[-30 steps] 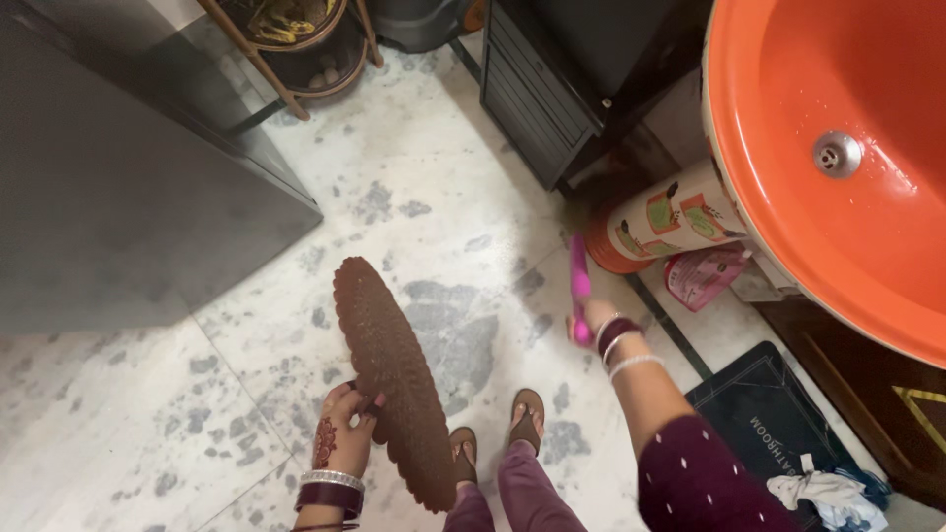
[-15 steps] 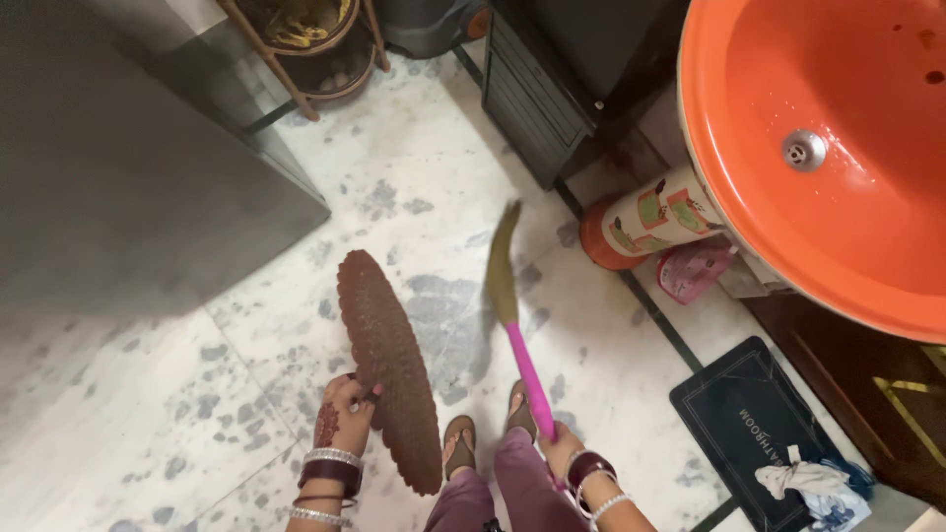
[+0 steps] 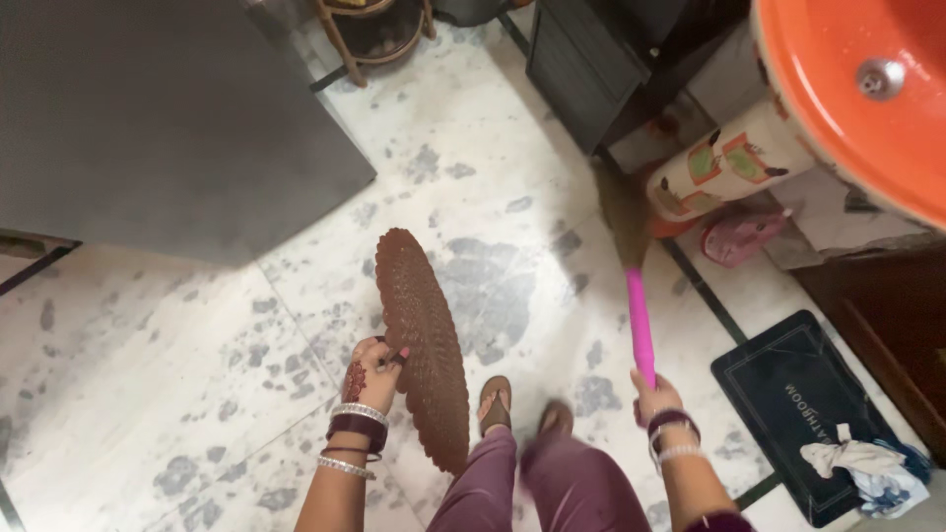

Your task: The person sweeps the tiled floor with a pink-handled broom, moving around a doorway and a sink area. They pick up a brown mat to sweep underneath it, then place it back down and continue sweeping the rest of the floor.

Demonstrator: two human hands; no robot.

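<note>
- While the left hand [image 3: 374,376] has its fingers closed tight on the edge of a brown doormat [image 3: 426,340], the mat stands on edge, lifted off the marble floor [image 3: 148,335] and hanging just left of the person's legs.
- That left grip is fully closed around the mat's rim, thumb on the near face; bangles sit on the wrist below it.
- On the other side, the right hand [image 3: 658,399] is wrapped shut around the lower end of a broom's pink handle [image 3: 640,325].
- From that hand the broom slants up and away, and its bristle head [image 3: 621,207] rests on the floor close beside a round orange tin [image 3: 724,167] with pictures on it.
- Beside the tin lies a pink pouch [image 3: 744,236], under the rim of an orange washbasin [image 3: 847,108].
- To the right of the broom hand, a dark bath mat [image 3: 788,394] lies flat on the floor, with a crumpled white and blue cloth [image 3: 862,468] on its near corner.
- Two sandalled feet [image 3: 496,402] stand between the mat and the broom; the right one is blurred.
- Farther off, a grey cabinet [image 3: 168,118] stands at the upper left and a black louvred unit [image 3: 591,69] at the top.
</note>
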